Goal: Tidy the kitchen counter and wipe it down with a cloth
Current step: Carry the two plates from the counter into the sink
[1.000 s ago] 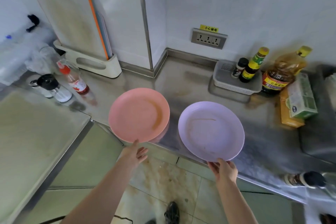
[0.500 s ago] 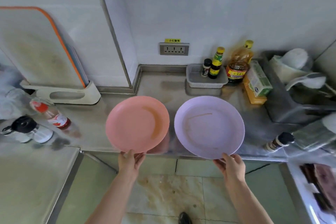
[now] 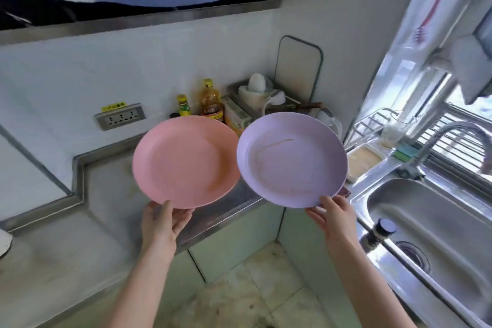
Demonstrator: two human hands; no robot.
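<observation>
My left hand grips the near rim of a pink plate, thumb on top, and holds it in the air above the steel counter. A lilac plate with thin brown smears hangs beside it, pinched at its near rim by my right hand. Both plates tilt towards me and their edges almost touch. No cloth is in view.
A steel sink with a tap lies to the right, and a dark-capped bottle stands on its front ledge. Sauce and oil bottles, a carton and a pile of kitchenware crowd the back corner. A wall socket sits behind the counter.
My view has swung to the right, bringing the sink and window into sight. Both hands have carried the plates to the right and lifted them higher off the counter.
</observation>
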